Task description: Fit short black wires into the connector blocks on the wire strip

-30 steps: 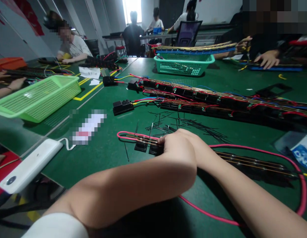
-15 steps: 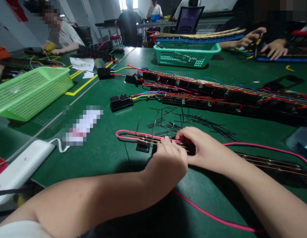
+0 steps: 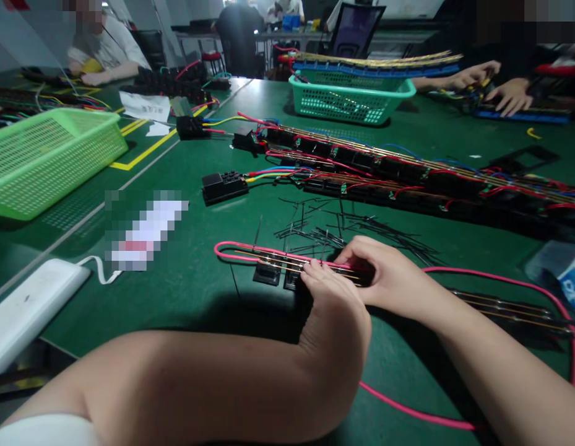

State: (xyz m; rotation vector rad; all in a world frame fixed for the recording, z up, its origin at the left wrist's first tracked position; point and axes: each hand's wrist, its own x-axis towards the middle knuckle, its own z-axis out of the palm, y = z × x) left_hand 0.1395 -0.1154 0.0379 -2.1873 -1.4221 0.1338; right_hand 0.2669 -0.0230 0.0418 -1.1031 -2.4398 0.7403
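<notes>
A long strip of black sockets with brass rails [image 3: 278, 263] lies across the green table [image 3: 194, 291], with a pink wire [image 3: 421, 414] looping round it. My left hand [image 3: 336, 303] rests on the strip, fingertips pressed on the rails beside two small black sockets [image 3: 268, 272]. My right hand [image 3: 384, 272] curls over the same strip just to the right, fingers closed around a black socket. Thin black cable ties [image 3: 361, 226] lie scattered just behind both hands.
Finished wired socket strips [image 3: 408, 176] lie farther back. A black connector block [image 3: 222, 186] sits left of them. A light green basket [image 3: 46, 155] stands at the left, a teal basket [image 3: 347, 102] at the back. A white power bank [image 3: 27, 313] lies near left. Other people's hands [image 3: 510, 96] work at the far right.
My right hand came out from behind my left hand and settled on the strip to its right. My left hand shifted slightly along the rails. The view tilted down a little.
</notes>
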